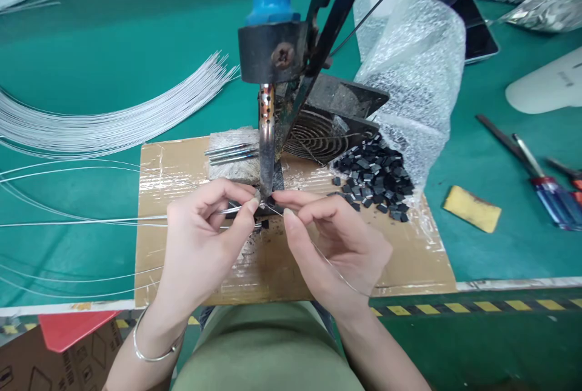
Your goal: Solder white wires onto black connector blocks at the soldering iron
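Observation:
A soldering iron (267,160) with a blue handle hangs upright in a black clamp, tip pointing down. Below its tip, my left hand (200,239) pinches the end of a thin white wire (113,220) between thumb and fingertips; the small part at that end is mostly hidden. From the other side, my right hand (345,239) pinches a thin strand of solder wire (330,262) between thumb and forefinger. Its end reaches the iron's tip, and its tail curves over the palm towards the wrist. Both hands are above a cardboard sheet (409,260).
Small black pieces (377,176) lie heaped at right, beside a round black fan grille (313,136). Several metal rods (231,153) rest left of the iron. A bundle of white wires (136,121), a yellow sponge (473,208), a screwdriver (552,200) and bubble wrap (413,70) lie around.

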The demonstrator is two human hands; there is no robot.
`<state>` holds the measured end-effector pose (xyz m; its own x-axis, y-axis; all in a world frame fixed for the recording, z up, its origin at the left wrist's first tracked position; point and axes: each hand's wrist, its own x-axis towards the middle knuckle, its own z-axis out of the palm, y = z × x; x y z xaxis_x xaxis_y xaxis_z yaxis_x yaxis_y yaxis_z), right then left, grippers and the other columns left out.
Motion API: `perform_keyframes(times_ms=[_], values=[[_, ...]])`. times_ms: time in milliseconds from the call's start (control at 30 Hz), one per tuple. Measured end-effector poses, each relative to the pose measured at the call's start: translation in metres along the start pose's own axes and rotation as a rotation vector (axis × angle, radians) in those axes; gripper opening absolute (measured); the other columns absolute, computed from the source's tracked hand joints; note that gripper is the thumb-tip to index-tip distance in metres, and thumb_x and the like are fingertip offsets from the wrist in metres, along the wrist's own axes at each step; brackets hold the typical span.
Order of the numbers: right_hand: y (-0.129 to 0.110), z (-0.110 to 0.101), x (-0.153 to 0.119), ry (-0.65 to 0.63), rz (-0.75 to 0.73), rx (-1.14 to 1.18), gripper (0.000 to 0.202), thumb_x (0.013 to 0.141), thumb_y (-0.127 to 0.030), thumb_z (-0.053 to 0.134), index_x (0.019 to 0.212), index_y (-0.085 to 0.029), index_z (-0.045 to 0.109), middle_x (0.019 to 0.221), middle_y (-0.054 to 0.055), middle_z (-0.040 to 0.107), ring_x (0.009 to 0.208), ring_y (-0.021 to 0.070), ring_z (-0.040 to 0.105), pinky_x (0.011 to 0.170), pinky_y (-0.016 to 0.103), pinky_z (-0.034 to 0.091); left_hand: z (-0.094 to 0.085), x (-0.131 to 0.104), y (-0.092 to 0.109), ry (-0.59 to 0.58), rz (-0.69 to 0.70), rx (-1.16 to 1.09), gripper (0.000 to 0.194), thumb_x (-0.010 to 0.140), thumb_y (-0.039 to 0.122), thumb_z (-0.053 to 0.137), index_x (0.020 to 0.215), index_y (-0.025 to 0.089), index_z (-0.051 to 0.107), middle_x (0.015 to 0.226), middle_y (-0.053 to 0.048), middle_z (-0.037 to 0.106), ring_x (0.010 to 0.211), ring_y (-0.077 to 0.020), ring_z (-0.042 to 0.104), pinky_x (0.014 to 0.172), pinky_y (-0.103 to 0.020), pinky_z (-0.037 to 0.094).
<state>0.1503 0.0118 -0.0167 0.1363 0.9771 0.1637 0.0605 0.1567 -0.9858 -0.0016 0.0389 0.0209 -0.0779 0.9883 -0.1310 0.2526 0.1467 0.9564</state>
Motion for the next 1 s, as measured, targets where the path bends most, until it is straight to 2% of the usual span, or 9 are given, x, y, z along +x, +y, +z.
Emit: perform_keyframes(times_ms=[267,467,1000], values=[[0.0013,0.0,0.0012,0.003,-0.019,-0.041,0.017,0.091,-0.008,0.069,0.086,-0.023,0.065,0.11,0.004,0.081,0.104,0.0191,0.078,0.094,0.033,0.062,0.0007,0.0012,0.0013,0.0,-0.025,0.025,0.01,0.082,0.01,0.075,0.077,0.018,0.074,0.081,-0.001,0.077,0.074,-0.0124,0.073,0.067,-0.018,0.058],[0.0002,0.0014,0.0018,0.012,-0.031,-0.057,0.016,0.092,-0.009,0.069,0.086,-0.023,0.065,0.107,0.006,0.081,0.102,0.0212,0.078,0.092,0.037,0.064,0.0013,0.0002,0.0026,0.003,-0.032,0.007,0.011,0.082,0.01,0.075,0.077,0.019,0.074,0.083,-0.001,0.077,0.075,-0.0129,0.073,0.069,-0.019,0.059],[0.0006,0.0038,0.0009,0.03,-0.064,-0.08,0.016,0.091,-0.009,0.07,0.087,-0.023,0.065,0.107,0.005,0.081,0.101,0.0211,0.079,0.089,0.036,0.064,-0.0001,-0.0006,0.0021,-0.002,0.003,0.032,0.013,0.083,0.008,0.074,0.077,0.019,0.074,0.083,-0.001,0.077,0.075,-0.0116,0.072,0.067,-0.017,0.057]])
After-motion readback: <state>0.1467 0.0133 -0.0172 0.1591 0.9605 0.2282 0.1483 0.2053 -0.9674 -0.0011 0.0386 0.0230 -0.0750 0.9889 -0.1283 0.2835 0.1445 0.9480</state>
